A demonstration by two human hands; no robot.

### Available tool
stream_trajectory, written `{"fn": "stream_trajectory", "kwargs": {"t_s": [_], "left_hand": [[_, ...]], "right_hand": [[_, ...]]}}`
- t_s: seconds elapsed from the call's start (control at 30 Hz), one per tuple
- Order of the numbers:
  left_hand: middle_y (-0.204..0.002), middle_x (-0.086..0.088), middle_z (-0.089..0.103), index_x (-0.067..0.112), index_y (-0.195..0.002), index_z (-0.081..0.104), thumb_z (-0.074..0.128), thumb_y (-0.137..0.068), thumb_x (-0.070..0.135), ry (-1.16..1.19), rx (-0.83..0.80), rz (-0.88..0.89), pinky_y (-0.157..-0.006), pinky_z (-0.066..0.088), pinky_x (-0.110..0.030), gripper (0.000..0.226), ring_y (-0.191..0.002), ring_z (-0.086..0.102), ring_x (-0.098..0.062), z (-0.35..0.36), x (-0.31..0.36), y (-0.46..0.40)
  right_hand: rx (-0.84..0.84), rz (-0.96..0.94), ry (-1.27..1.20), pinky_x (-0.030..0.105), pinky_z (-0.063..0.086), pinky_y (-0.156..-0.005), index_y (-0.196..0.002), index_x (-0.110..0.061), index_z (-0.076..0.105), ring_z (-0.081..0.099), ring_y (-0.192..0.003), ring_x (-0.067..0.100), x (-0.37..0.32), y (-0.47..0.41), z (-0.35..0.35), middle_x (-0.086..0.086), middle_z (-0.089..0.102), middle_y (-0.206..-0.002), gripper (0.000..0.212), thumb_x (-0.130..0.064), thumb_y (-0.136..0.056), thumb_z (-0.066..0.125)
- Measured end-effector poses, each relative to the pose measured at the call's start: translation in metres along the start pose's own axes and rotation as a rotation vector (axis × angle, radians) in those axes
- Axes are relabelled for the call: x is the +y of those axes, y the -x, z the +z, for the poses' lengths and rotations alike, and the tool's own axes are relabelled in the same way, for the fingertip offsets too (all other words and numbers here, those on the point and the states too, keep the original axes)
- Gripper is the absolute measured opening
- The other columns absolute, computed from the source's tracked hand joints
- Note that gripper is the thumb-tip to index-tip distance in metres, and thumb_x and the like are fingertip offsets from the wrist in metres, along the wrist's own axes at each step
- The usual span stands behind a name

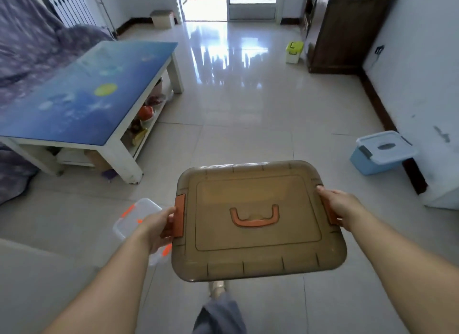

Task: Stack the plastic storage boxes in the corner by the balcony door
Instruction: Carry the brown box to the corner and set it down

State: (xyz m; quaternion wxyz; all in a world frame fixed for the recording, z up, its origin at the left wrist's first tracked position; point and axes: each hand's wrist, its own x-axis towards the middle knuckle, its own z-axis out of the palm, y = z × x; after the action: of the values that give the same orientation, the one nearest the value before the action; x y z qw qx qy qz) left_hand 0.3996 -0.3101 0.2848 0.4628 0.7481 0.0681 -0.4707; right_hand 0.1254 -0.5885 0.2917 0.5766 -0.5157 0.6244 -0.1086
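I hold a brown translucent storage box (258, 184) with orange side latches and an orange lid handle, carried level above the floor. My left hand (156, 228) grips its left latch side and my right hand (341, 207) grips its right latch side. A clear box with orange clips (131, 219) lies on the floor below my left hand. A blue box with a pale lid (380, 151) stands by the right wall. A small yellow-green box (293, 51) sits far ahead beside the dark cabinet. The balcony door (252, 2) is at the far end.
A blue-topped white coffee table (82, 95) stands at the left, with a purple-covered sofa (27, 48) behind it. A dark wooden cabinet (345, 33) lines the right wall. A beige stool (162, 18) sits near the door. Glossy tiled floor runs down the middle.
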Motion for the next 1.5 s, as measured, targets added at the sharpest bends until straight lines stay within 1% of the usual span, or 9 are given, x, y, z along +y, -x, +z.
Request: {"fn": "stream_trajectory", "kwargs": {"t_s": [0.07, 0.2, 0.33, 0.5, 0.63, 0.8, 0.97, 1.23, 1.5], "left_hand": [[-0.064, -0.007, 0.060, 0.008, -0.070, 0.060, 0.046, -0.094, 0.033, 0.000, 0.010, 0.007, -0.066, 0.046, -0.030, 0.037, -0.066, 0.053, -0.018, -0.001, 0.041, -0.038], [-0.068, -0.009, 0.056, 0.008, -0.068, 0.057, 0.043, -0.094, 0.042, -0.036, -0.017, -0.020, -0.060, 0.043, -0.029, 0.045, -0.066, 0.052, -0.019, -0.007, 0.133, -0.109], [-0.084, -0.015, 0.062, 0.001, -0.088, 0.062, 0.045, -0.091, 0.051, -0.081, -0.071, -0.048, -0.067, 0.048, -0.035, 0.052, -0.083, 0.060, -0.026, -0.012, 0.237, -0.169], [-0.101, -0.018, 0.064, 0.001, -0.101, 0.059, 0.044, -0.091, 0.051, -0.116, -0.062, -0.021, -0.072, 0.051, -0.038, 0.053, -0.097, 0.062, -0.030, 0.006, 0.346, -0.244], [-0.100, -0.015, 0.065, 0.007, -0.100, 0.058, 0.048, -0.091, 0.046, -0.173, -0.009, 0.032, -0.063, 0.049, -0.036, 0.041, -0.091, 0.062, -0.028, 0.036, 0.433, -0.317], [-0.100, -0.017, 0.065, 0.008, -0.101, 0.060, 0.051, -0.089, 0.047, -0.133, 0.063, 0.049, -0.067, 0.050, -0.038, 0.042, -0.092, 0.063, -0.031, 0.069, 0.556, -0.399], [-0.096, -0.016, 0.067, 0.009, -0.096, 0.060, 0.049, -0.088, 0.052, -0.114, 0.101, 0.049, -0.065, 0.049, -0.037, 0.046, -0.091, 0.064, -0.031, 0.087, 0.659, -0.464], [-0.093, -0.012, 0.062, 0.014, -0.089, 0.058, 0.046, -0.090, 0.052, 0.003, 0.160, 0.013, -0.058, 0.045, -0.035, 0.040, -0.085, 0.059, -0.027, 0.078, 0.802, -0.611], [-0.097, -0.017, 0.065, -0.001, -0.110, 0.058, 0.047, -0.090, 0.052, -0.041, 0.106, 0.050, -0.071, 0.052, -0.039, 0.058, -0.090, 0.063, -0.033, 0.099, 1.012, -0.751]], "right_hand": [[0.002, -0.024, -0.008, 0.042, 0.045, -0.094, -0.131, -0.008, 0.053, 0.054, -0.111, 0.032, -0.043, -0.040, 0.020, 0.014, 0.058, -0.128, 0.063, -0.049, -0.083, 0.061], [0.002, 0.006, -0.036, 0.041, 0.046, -0.089, -0.129, -0.004, 0.053, 0.055, -0.101, 0.029, -0.126, -0.108, 0.059, 0.014, 0.059, -0.125, 0.070, -0.053, -0.081, 0.062], [-0.009, 0.030, -0.079, 0.039, 0.044, -0.077, -0.124, -0.001, 0.054, 0.057, -0.084, 0.025, -0.209, -0.171, 0.089, 0.008, 0.061, -0.098, 0.066, -0.052, -0.082, 0.060], [-0.019, 0.027, -0.126, 0.034, 0.044, -0.066, -0.115, -0.006, 0.059, 0.057, -0.081, 0.023, -0.291, -0.252, 0.108, 0.007, 0.063, -0.097, 0.058, -0.054, -0.084, 0.057], [-0.034, 0.004, -0.154, 0.039, 0.046, -0.078, -0.111, -0.008, 0.062, 0.059, -0.081, 0.024, -0.353, -0.347, 0.121, 0.007, 0.064, -0.090, 0.054, -0.054, -0.085, 0.056], [-0.080, 0.049, -0.229, 0.036, 0.049, -0.066, -0.112, 0.000, 0.059, 0.061, -0.077, 0.027, -0.451, -0.462, 0.137, 0.014, 0.065, -0.086, 0.058, -0.052, -0.085, 0.057], [-0.113, 0.017, -0.174, 0.042, 0.048, -0.086, -0.116, 0.001, 0.059, 0.060, -0.087, 0.032, -0.561, -0.559, 0.158, 0.014, 0.063, -0.089, 0.062, -0.053, -0.086, 0.056], [-0.202, -0.006, -0.132, 0.048, 0.049, -0.090, -0.107, -0.006, 0.058, 0.061, -0.085, 0.032, -0.730, -0.713, 0.245, 0.017, 0.066, -0.090, 0.056, -0.058, -0.085, 0.052], [-0.107, 0.020, -0.149, 0.046, 0.048, -0.087, -0.112, -0.006, 0.057, 0.060, -0.085, 0.031, -0.876, -0.846, 0.303, 0.016, 0.065, -0.092, 0.057, -0.057, -0.089, 0.047]]}}
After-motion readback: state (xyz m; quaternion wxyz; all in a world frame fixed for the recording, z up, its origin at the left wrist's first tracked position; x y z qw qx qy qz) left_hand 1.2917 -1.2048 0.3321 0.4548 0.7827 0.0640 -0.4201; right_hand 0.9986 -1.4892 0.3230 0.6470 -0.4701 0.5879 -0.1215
